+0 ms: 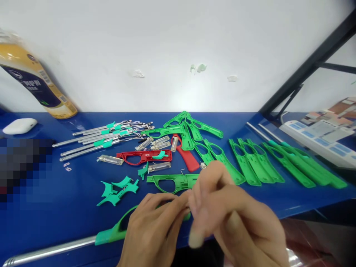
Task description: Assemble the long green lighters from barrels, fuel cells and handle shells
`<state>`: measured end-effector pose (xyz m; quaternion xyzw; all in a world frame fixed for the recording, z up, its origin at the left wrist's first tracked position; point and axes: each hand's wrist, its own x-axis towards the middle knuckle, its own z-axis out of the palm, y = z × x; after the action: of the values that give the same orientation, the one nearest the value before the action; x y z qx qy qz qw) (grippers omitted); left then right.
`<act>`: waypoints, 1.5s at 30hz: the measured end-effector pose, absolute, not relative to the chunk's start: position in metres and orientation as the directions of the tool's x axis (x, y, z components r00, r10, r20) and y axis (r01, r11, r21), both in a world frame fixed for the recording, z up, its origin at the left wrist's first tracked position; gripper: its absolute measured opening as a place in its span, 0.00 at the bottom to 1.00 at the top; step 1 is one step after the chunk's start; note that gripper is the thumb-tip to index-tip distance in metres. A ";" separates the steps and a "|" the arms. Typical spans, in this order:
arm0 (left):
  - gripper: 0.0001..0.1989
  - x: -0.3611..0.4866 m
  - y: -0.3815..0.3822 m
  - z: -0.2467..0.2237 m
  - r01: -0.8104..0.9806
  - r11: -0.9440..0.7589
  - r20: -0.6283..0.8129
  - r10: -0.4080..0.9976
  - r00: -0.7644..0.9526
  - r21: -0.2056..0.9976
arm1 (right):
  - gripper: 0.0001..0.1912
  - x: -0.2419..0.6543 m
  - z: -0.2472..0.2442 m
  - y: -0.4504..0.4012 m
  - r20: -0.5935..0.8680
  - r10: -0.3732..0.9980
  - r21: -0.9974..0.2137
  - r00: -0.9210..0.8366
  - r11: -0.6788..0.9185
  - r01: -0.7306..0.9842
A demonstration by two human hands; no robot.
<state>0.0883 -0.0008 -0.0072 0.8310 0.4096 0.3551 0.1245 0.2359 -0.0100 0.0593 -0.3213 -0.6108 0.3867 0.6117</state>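
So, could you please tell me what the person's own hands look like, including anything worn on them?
The left hand and right hand are bare, with no gloves or rings visible. The right is slightly blurred, with a fingernail showing. No sleeves show; the picture's lower edge cuts off the arms.

Bright, fairly even illumination is recorded; white wall (178,92) is lit most strongly just above centre. Right hand (239,215), lower right, is blurred. Upper-left bottle (36,79) is stretched by edge distortion. Dark object (19,163), left edge, is masked by pixelation.
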 end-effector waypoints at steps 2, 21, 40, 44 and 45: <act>0.15 0.089 0.000 -0.008 0.577 -0.646 0.493 0.760 0.423 0.500 | 0.16 0.242 0.056 -0.008 0.494 0.864 -0.869 -0.097 0.494 -0.022; 0.15 0.064 -0.012 -0.015 0.666 -0.673 0.474 0.723 0.502 0.322 | 0.22 0.253 0.033 -0.007 0.661 0.746 -0.691 -0.077 0.646 0.325; 0.12 0.068 -0.012 -0.021 0.629 -0.684 0.568 0.702 0.430 0.370 | 0.20 0.250 0.030 -0.009 0.696 0.716 -0.603 -0.063 0.629 0.491; 0.14 0.066 -0.012 -0.023 0.628 -0.694 0.567 0.692 0.446 0.353 | 0.19 0.248 0.029 -0.014 0.746 0.666 -0.580 0.001 0.649 0.493; 0.14 0.066 -0.012 -0.023 0.632 -0.690 0.562 0.696 0.446 0.353 | 0.19 0.247 0.030 -0.016 0.754 0.657 -0.572 0.028 0.634 0.520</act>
<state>0.0656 -0.0119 -0.0226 0.8492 0.3911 0.3520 0.0460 0.2468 -0.0155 0.0298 -0.4234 -0.6946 0.0590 0.5786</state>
